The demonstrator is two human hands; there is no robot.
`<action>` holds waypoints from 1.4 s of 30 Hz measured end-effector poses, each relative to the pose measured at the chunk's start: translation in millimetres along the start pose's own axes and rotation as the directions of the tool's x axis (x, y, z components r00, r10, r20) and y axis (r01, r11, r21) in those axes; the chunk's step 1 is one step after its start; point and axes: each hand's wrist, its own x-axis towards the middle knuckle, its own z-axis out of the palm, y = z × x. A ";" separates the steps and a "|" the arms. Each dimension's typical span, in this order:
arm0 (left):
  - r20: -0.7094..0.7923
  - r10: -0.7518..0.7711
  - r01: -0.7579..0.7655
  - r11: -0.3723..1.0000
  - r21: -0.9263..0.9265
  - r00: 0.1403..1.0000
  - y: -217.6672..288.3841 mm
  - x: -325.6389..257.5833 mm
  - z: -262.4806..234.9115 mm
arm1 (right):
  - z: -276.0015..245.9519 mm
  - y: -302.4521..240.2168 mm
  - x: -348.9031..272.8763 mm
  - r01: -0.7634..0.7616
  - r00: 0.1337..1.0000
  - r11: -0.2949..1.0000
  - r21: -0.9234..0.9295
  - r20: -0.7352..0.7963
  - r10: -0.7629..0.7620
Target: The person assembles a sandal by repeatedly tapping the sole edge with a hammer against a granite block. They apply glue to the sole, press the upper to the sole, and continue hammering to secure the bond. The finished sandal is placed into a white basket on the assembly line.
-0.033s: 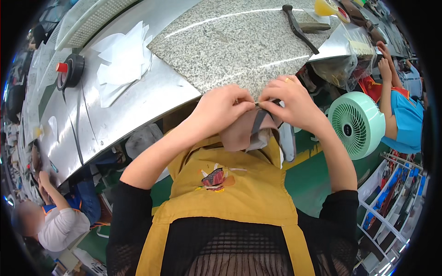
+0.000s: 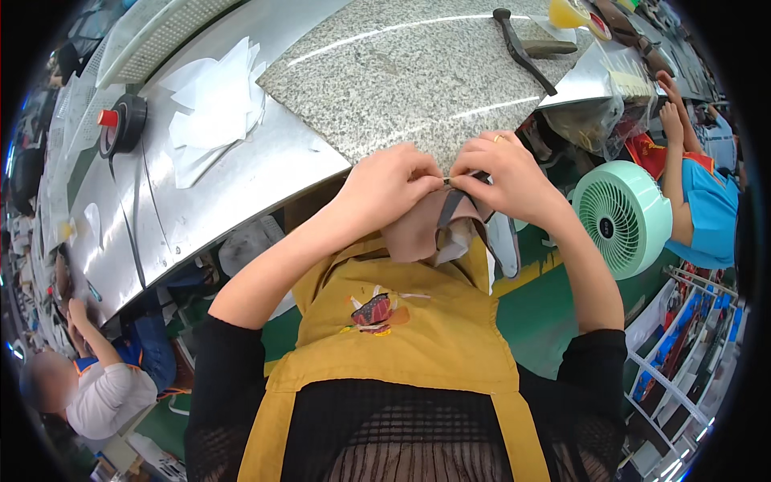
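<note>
My left hand [image 2: 393, 186] and my right hand [image 2: 507, 178] meet at the near edge of the stone slab. Thumbs and fingers of both are pinched together on the upper edge of a soft brownish-pink piece [image 2: 411, 230] with a dark strip, perhaps leather. It hangs folded over my mustard apron [image 2: 393, 353], and its pale lining shows beneath. To its right hangs a light grey flap [image 2: 503, 247] with a dark edge; I cannot make out whether the two are joined. My fingertips hide the exact spot they grip.
A speckled stone slab [image 2: 385, 88] lies ahead, with a dark curved hammer-like tool [image 2: 520, 55] at its far right. White sheets [image 2: 217, 104] and a black tape roll [image 2: 128, 124] rest on the metal table [image 2: 289, 153]. Right of me stands a green fan [image 2: 622, 218]; co-workers sit either side.
The hanging part of the brownish-pink piece has shifted slightly, and more of the grey flap's dark edge shows. My hands stay pinched in nearly the same place.
</note>
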 end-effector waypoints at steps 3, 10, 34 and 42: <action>-0.046 0.073 -0.066 0.988 0.137 0.996 3.7 4.8 15.5 | -7.6 1.1 0.7 -0.108 0.989 0.994 -0.010 0.098 0.108; -0.071 0.103 -0.085 0.970 0.229 0.992 7.9 8.6 24.3 | 3.6 0.1 -7.8 -0.082 0.995 0.993 -0.081 -0.068 0.077; -0.154 0.368 -0.306 0.897 0.319 0.917 -0.3 18.7 27.6 | 5.6 2.7 -2.5 -0.016 0.992 0.971 -0.239 -0.125 -0.015; -0.113 0.355 -0.324 0.919 0.223 0.928 -4.8 20.4 22.2 | 13.7 5.1 -13.2 -0.011 0.979 0.977 -0.211 -0.200 -0.032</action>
